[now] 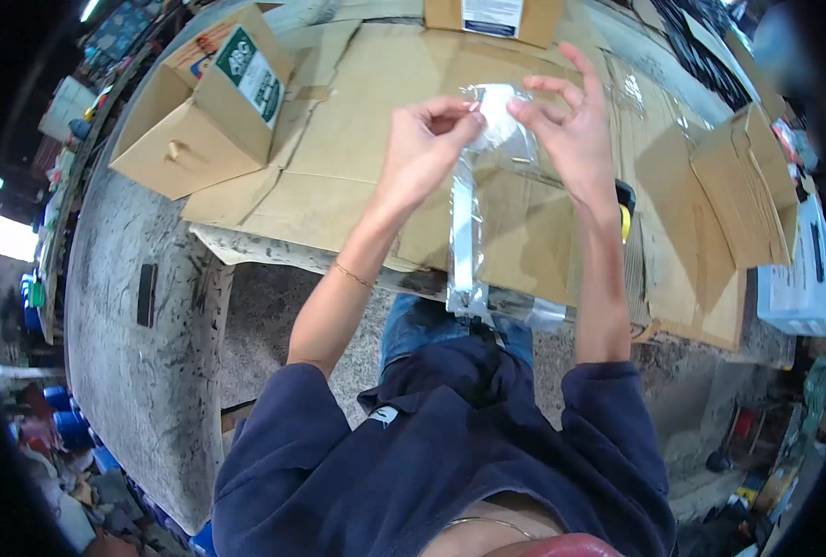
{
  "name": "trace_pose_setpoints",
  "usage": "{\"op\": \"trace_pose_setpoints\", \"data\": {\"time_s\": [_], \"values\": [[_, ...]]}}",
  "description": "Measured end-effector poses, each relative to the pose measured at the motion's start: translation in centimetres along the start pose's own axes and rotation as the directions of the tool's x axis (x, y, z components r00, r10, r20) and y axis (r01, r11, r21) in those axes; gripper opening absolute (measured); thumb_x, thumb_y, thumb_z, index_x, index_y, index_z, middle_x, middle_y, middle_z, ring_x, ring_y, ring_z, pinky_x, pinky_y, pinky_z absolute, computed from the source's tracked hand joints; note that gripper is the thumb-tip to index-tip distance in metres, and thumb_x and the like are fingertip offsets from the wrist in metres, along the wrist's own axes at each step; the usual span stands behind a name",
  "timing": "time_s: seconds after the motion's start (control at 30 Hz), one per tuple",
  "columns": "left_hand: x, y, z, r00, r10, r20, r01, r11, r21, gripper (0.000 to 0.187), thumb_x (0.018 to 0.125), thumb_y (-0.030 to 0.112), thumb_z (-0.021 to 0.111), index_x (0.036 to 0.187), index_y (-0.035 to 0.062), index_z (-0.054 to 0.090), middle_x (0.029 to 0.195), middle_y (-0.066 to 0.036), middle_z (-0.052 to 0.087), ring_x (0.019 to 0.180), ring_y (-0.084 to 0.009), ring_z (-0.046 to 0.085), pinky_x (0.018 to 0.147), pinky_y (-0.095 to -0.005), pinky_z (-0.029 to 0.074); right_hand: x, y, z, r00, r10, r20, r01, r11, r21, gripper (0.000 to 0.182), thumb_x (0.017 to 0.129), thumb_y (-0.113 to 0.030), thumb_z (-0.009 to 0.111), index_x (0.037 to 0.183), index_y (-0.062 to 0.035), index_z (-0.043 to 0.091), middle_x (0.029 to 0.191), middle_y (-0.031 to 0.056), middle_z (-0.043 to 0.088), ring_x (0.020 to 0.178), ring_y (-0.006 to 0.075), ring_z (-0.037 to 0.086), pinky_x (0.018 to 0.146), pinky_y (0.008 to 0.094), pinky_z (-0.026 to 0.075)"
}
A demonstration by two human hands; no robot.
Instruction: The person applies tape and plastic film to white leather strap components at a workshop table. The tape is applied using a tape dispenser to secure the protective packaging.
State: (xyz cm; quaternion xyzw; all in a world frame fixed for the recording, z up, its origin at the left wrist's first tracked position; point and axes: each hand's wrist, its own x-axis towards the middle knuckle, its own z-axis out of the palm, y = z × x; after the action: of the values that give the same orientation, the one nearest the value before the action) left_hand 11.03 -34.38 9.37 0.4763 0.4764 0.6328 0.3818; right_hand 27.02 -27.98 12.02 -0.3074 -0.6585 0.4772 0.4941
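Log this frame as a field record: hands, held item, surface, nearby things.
left hand: left hand pinches the top edge of the clear plastic bag
right hand: right hand pinches the same top edge, other fingers spread
held item: long clear plastic bag, hanging down, with a white item inside near the top
surface: flattened brown cardboard sheets over a grey table
nearby left: open brown cardboard box with green-and-white label
nearby right: folded brown cardboard box
far edge: brown carton with white label
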Motion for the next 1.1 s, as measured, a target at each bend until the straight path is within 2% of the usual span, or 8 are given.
{"op": "trace_pose_setpoints", "data": {"time_s": [0.13,0.33,0.4,0.43,0.5,0.63,0.73,1.1], "values": [[0.1,0.7,-0.5,0.998,-0.045,0.04,0.045,0.999,0.008,0.024,0.083,0.01,0.069,0.099,-0.0079,0.067,0.087,-0.009,0.069,0.076,-0.0109,0.062,0.07,-0.0241,0.048,-0.1,0.9,0.6,0.999,-0.045,-0.008,0.046,0.993,0.106,0.082,0.074,0.002,0.074,0.141,-0.0072,0.027,0.108,0.012,0.055,0.078,0.0123,0.064,0.058,0.0231,0.049],[0.7,-0.2,0.0,1.0,-0.028,0.001,0.028,1.0,0.008,0.024,0.082,0.009,0.07,0.099,-0.0079,0.067,0.088,-0.01,0.069,0.076,-0.0111,0.062,0.071,-0.0238,0.049,-0.8,0.7,0.7,0.988,-0.085,-0.131,0.095,0.993,0.074,0.076,0.076,0.003,0.072,0.139,-0.0049,0.03,0.105,0.0109,0.056,0.076,0.0139,0.063,0.066,0.0261,0.051],[0.4,-0.2,0.1,0.999,-0.034,-0.017,0.034,0.999,-0.001,0.024,0.082,0.009,0.07,0.099,-0.0077,0.067,0.088,-0.01,0.069,0.076,-0.0111,0.063,0.071,-0.0241,0.049,-1.1,0.3,-0.1,0.935,-0.077,-0.347,0.107,0.992,0.068,0.051,0.08,0.0,0.069,0.125,-0.0001,0.047,0.098,0.0095,0.06,0.074,0.0148,0.063,0.068,0.0266,0.051],[0.3,-0.1,0.1,0.998,-0.044,-0.036,0.043,0.999,-0.012,0.023,0.082,0.008,0.07,0.099,-0.0075,0.067,0.088,-0.01,0.069,0.077,-0.011,0.063,0.071,-0.0243,0.05,-1.8,0.2,0.0,0.936,-0.078,-0.342,0.108,0.992,0.07,0.051,0.08,0.0,0.069,0.125,-0.0001,0.047,0.098,0.0095,0.06,0.074,0.0148,0.063,0.068,0.0266,0.051],[0.4,-0.5,0.3,0.997,-0.033,-0.065,0.033,0.999,0.006,0.023,0.082,0.008,0.069,0.099,-0.0076,0.067,0.088,-0.01,0.069,0.077,-0.0111,0.063,0.071,-0.0244,0.05,-3.4,0.2,0.1,0.952,0.052,-0.3,0.034,0.96,0.276,0.024,0.084,-0.002,0.066,0.106,0.0018,0.058,0.092,0.0091,0.065,0.07,0.0139,0.062,0.065,0.0247,0.049],[0.1,-0.6,1.4,0.987,0.051,-0.156,-0.051,0.999,0.004,0.022,0.084,0.007,0.066,0.098,-0.0107,0.065,0.083,-0.01,0.069,0.074,-0.0104,0.063,0.066,-0.0231,0.051,-4.6,0.2,1.9,0.957,0.234,-0.174,-0.125,0.869,0.48,0.015,0.084,0.0,0.065,0.099,0.0012,0.06,0.094,0.012,0.067,0.065,0.0114,0.057,0.06,0.023,0.046],[-0.3,-0.4,1.9,0.985,0.024,-0.173,-0.02,1.0,0.024,0.025,0.083,0.006,0.069,0.102,-0.0091,0.065,0.088,-0.011,0.069,0.079,-0.0115,0.064,0.071,-0.0234,0.051,-4.3,0.9,2.5,0.956,0.271,-0.11,-0.167,0.814,0.556,0.015,0.084,0.001,0.065,0.098,0.0009,0.061,0.093,0.0121,0.067,0.068,0.0106,0.057,0.058,0.0228,0.045],[-1.1,-1.5,2.6,0.972,0.134,-0.194,-0.122,0.99,0.073,0.018,0.084,0.004,0.064,0.095,-0.0105,0.066,0.085,-0.014,0.07,0.077,-0.0131,0.066,0.07,-0.0253,0.053,-4.3,1.7,3.3,0.935,0.312,-0.17,-0.193,0.848,0.494,0.017,0.083,0.0,0.066,0.1,0.003,0.064,0.092,0.0097,0.067,0.072,0.0096,0.057,0.057,0.0222,0.045]]}}
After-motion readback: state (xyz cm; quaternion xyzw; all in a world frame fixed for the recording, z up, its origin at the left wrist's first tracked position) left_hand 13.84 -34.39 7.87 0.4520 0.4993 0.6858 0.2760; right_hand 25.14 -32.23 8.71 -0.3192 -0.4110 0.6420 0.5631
